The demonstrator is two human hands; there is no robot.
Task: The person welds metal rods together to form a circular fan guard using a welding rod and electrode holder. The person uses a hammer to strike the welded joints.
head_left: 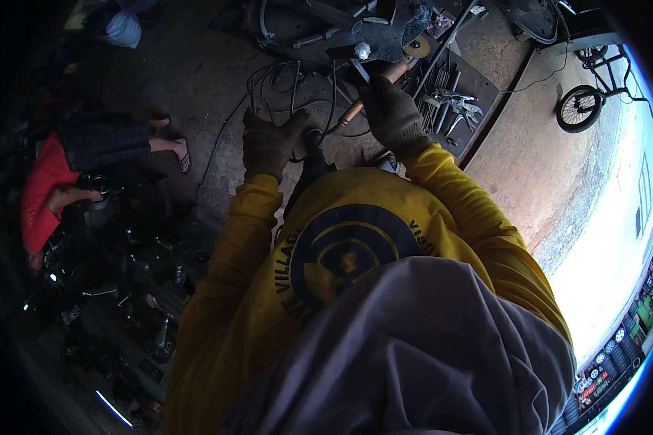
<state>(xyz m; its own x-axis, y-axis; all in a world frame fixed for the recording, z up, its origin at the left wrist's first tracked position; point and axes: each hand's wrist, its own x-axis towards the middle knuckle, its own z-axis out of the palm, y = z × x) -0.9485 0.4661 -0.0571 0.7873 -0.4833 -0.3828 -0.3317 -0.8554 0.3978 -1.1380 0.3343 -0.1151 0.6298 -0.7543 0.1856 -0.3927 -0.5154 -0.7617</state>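
My left hand (272, 145), in a dark work glove, is held out over the floor with thumb and fingers apart. Looped black cables (294, 83) run just beyond it; I cannot tell whether they touch the glove. My right hand (395, 116), gloved too, is closed at the end of a flat metal strip (360, 70) pointing away from me. An orange-brown handle (351, 112) shows to the left of the right glove, its middle hidden behind the hand. Past the fingers lies a tan round disc (416, 48).
Locking pliers (453, 100) and several metal rods lie on a dark plate (482, 90) at right. Curved dark metal parts (326, 25) lie ahead. A person in red (47, 185) is at left, by many tools and parts. A small bicycle (584, 105) stands at far right.
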